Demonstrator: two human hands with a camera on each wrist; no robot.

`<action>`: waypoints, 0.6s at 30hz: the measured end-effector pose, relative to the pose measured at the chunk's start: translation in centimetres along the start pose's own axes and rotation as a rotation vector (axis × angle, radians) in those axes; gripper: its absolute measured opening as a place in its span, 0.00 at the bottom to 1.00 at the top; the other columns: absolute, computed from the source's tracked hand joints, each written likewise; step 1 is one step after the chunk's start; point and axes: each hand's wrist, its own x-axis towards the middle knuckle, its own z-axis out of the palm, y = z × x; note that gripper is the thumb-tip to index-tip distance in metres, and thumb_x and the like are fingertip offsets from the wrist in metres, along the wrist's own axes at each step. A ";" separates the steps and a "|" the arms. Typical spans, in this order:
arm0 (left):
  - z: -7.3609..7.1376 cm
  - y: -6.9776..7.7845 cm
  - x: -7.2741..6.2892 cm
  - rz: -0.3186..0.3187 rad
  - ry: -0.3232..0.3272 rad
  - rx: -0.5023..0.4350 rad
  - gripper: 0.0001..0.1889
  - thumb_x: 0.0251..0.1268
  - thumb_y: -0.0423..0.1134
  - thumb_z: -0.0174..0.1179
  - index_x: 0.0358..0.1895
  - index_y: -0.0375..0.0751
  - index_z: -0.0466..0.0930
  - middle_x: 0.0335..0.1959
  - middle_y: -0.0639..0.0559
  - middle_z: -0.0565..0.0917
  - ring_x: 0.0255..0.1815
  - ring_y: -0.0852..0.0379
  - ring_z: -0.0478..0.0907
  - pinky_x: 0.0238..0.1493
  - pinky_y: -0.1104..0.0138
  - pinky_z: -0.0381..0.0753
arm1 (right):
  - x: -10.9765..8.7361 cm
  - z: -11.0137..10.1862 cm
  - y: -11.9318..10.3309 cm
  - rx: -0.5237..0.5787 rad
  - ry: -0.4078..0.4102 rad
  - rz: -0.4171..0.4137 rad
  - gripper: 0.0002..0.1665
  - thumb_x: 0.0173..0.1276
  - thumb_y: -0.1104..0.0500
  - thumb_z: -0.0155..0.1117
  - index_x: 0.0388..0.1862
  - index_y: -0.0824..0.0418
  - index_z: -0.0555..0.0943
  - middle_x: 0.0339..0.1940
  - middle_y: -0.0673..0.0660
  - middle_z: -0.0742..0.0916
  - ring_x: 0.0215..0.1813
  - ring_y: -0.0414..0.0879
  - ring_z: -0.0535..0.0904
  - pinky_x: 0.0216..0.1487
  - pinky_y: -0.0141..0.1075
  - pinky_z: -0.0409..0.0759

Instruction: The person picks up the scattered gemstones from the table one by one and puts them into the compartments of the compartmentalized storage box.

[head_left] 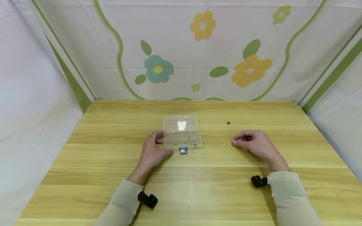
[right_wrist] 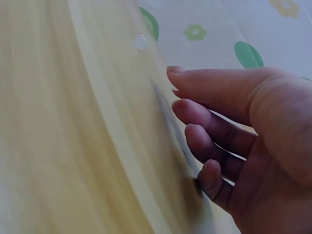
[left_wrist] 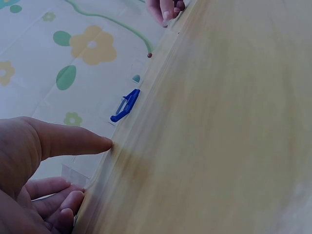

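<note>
A clear plastic compartment box stands on the table with its lid raised at the back. My left hand grips the box's left end, thumb along the front edge and fingers at the side. A blue latch juts from the box's front. Several small pieces lie in its compartments. To the right, my right hand pinches a tiny pale piece between thumb and forefinger, mostly hidden by the fingertips. Just left of those fingertips a small clear round piece lies on the wood.
A shiny brown bead sits farther back on the wooden table, beyond my right hand. White cloth with printed flowers hangs behind the table's back edge, and pale cloth closes off both sides. Black wrist cameras are strapped at both sleeves.
</note>
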 end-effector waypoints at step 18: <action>0.0 0.1 -0.1 0.012 0.011 0.019 0.40 0.50 0.31 0.82 0.70 0.38 0.77 0.67 0.42 0.82 0.61 0.44 0.78 0.60 0.54 0.77 | 0.6 1.9 -2.0 0.029 0.129 -0.049 0.17 0.72 0.44 0.77 0.50 0.52 0.92 0.42 0.53 0.92 0.43 0.46 0.82 0.43 0.33 0.79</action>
